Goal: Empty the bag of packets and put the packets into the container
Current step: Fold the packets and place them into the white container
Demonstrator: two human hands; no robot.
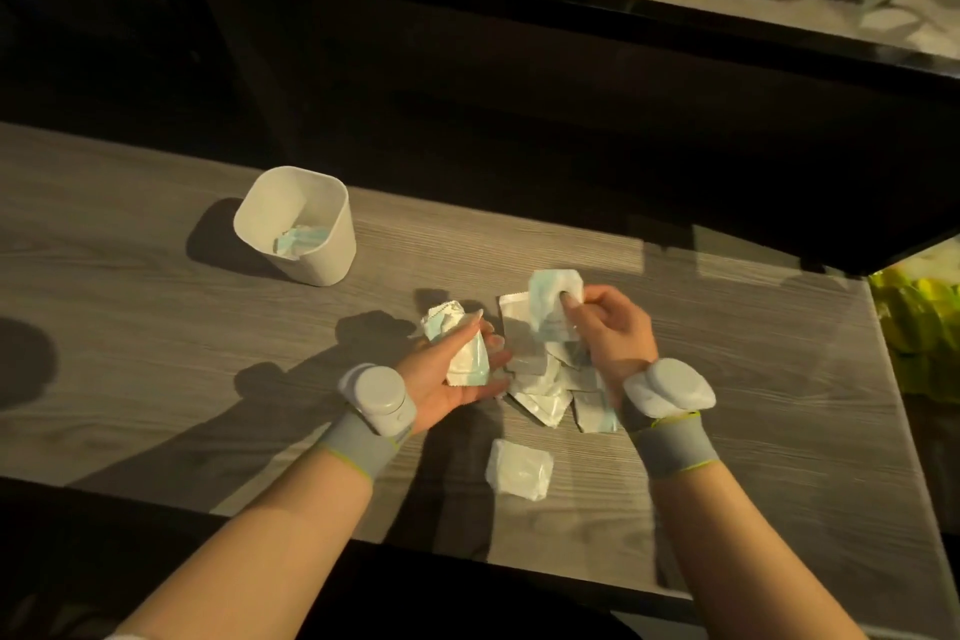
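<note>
Gathering step — left hand (457,374) clasps white-teal foil packets (465,353), right hand (605,327) pinches another packet (553,304); next, carry to white plastic container (332,244) — heap (550,390) remains.

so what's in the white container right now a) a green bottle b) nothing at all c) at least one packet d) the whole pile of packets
c: a blue-and-white packet lies at the bottom of the open container, while the pile sits on the table, and the left hand and right hand hold more packets.
</note>
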